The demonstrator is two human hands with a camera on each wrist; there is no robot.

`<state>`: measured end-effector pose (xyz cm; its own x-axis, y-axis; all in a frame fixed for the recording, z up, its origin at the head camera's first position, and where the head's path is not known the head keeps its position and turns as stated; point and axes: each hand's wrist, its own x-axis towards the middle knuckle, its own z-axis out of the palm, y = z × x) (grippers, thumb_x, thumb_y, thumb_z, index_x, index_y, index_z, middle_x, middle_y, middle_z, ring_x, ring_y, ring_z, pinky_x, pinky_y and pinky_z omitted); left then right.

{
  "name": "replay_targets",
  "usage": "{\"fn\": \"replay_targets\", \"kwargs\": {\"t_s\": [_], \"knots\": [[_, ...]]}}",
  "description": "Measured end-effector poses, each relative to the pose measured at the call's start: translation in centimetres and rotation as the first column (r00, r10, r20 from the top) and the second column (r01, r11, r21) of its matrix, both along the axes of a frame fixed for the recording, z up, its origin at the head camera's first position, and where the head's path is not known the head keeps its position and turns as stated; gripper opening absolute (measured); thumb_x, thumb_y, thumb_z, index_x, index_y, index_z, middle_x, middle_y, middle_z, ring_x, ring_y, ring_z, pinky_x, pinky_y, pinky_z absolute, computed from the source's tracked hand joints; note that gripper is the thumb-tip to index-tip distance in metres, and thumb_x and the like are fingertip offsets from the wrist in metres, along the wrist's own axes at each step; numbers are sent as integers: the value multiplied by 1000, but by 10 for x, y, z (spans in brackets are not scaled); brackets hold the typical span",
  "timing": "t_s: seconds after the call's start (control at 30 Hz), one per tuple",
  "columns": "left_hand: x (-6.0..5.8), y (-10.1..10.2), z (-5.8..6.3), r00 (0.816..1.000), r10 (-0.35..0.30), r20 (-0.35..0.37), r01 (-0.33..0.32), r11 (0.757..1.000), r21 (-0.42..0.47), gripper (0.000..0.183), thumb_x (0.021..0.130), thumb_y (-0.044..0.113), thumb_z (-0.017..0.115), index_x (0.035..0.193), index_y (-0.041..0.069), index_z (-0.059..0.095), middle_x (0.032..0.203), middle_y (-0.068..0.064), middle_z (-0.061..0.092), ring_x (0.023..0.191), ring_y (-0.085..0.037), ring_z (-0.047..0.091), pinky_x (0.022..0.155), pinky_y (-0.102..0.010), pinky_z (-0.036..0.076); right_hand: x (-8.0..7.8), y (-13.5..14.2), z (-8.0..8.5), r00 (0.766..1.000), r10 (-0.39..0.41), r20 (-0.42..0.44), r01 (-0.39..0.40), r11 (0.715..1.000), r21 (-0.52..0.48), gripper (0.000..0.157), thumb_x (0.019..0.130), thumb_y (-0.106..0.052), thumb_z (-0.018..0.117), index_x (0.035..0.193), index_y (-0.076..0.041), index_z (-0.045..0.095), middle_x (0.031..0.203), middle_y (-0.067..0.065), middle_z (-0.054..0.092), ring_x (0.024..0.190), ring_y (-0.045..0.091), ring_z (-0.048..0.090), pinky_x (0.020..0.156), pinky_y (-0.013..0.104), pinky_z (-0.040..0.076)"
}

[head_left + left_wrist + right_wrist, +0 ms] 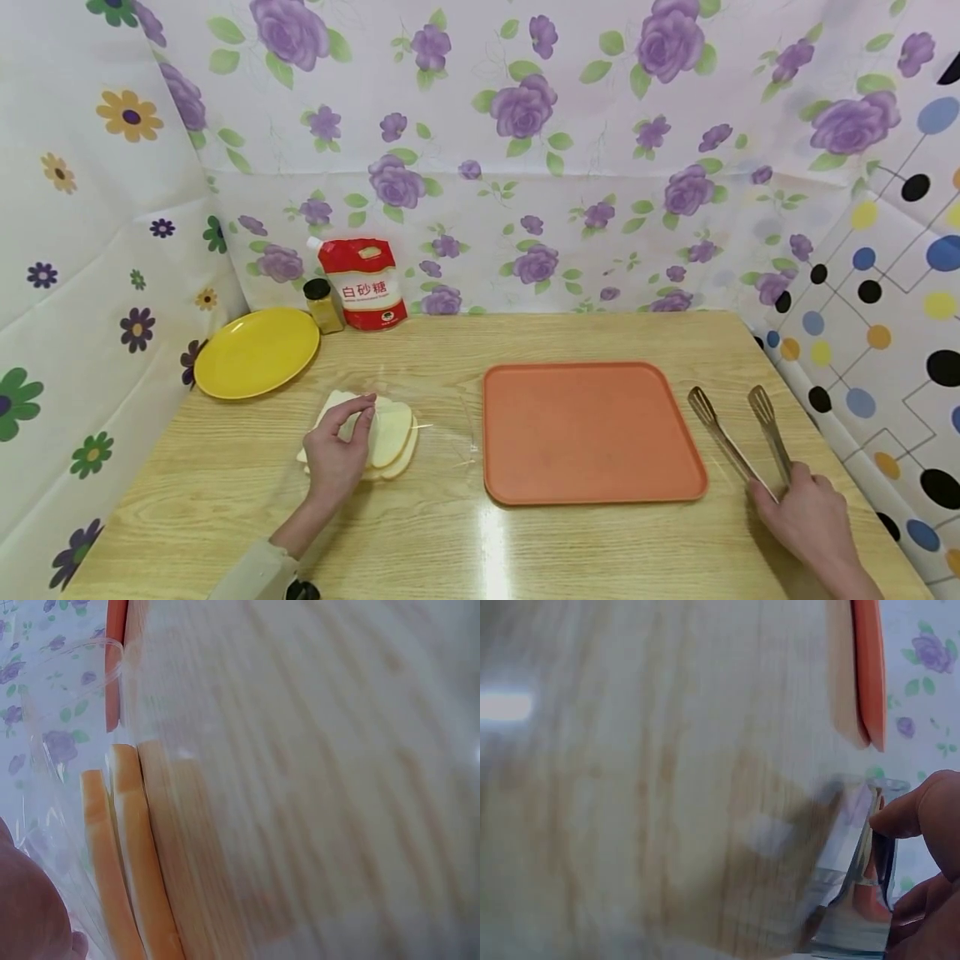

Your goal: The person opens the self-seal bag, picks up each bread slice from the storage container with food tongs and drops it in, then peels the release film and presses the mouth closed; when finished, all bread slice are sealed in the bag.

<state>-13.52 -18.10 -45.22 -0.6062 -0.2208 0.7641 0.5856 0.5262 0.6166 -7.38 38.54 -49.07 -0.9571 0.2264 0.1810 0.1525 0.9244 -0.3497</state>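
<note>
Sliced bread lies in a clear plastic bag at the left of the table. Above the slices, my left hand pinches the bag's film between thumb and fingertips. Two slices stacked with their crusts toward the camera show through the film in the left wrist view. At the right, my right hand grips metal tongs near their joined end, thumb on one arm. The tongs' slotted tips are spread apart with nothing between them, pointing toward the back of the table.
An orange tray lies between the bread and the tongs. Behind the bread stand a yellow plate, a black-capped spice jar and a red-and-white sugar pouch. Flowered and dotted cloth walls border the table.
</note>
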Motion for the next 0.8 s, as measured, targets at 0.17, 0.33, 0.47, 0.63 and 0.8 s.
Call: {"fn": "replay_targets", "kwargs": {"t_s": [0.17, 0.33, 0.47, 0.63, 0.8], "knots": [[0, -1, 1, 1000, -13, -3, 13, 1000, 3, 21, 74, -26, 71, 88, -11, 70, 88, -24, 72, 86, -34, 71, 88, -14, 47, -2, 0, 0, 1000, 3, 9, -3, 999, 47, 53, 88, -33, 67, 87, 16, 46, 69, 28, 48, 59, 48, 53, 55, 60, 44], [-1, -2, 0, 1000, -13, -12, 13, 1000, 3, 21, 74, -27, 71, 88, -12, 70, 88, -25, 72, 84, -38, 70, 88, -14, 46, -4, 0, 3, 999, -4, 49, 1, 999, 54, 55, 89, -36, 67, 85, 14, 44, 69, 29, 47, 59, 48, 53, 55, 60, 45], [1, -2, 0, 1000, -20, 3, 20, 1000, -4, 20, 75, -26, 71, 89, -12, 71, 89, -25, 72, 83, -43, 69, 89, -13, 46, -5, -1, 6, 993, -33, 116, 31, 999, 22, 61, 90, -40, 66, 90, 16, 43, 75, 35, 46, 65, 51, 53, 56, 60, 45], [1, -3, 0, 999, -40, 13, 40, 999, -9, 20, 76, -25, 70, 90, -12, 71, 89, -27, 71, 84, -45, 68, 89, -13, 45, -5, -2, 8, 985, -48, 166, 48, 999, 2, 68, 91, -43, 65, 100, 20, 41, 82, 41, 45, 70, 58, 53, 58, 62, 46], [1, -3, 0, 1000, -26, 6, 26, 999, -18, 20, 75, -25, 71, 89, -11, 71, 89, -26, 71, 83, -45, 68, 89, -12, 45, -2, -8, 5, 995, -75, 67, 72, 997, 40, 71, 89, -45, 68, 107, 17, 39, 94, 47, 41, 83, 69, 42, 61, 68, 40]]}}
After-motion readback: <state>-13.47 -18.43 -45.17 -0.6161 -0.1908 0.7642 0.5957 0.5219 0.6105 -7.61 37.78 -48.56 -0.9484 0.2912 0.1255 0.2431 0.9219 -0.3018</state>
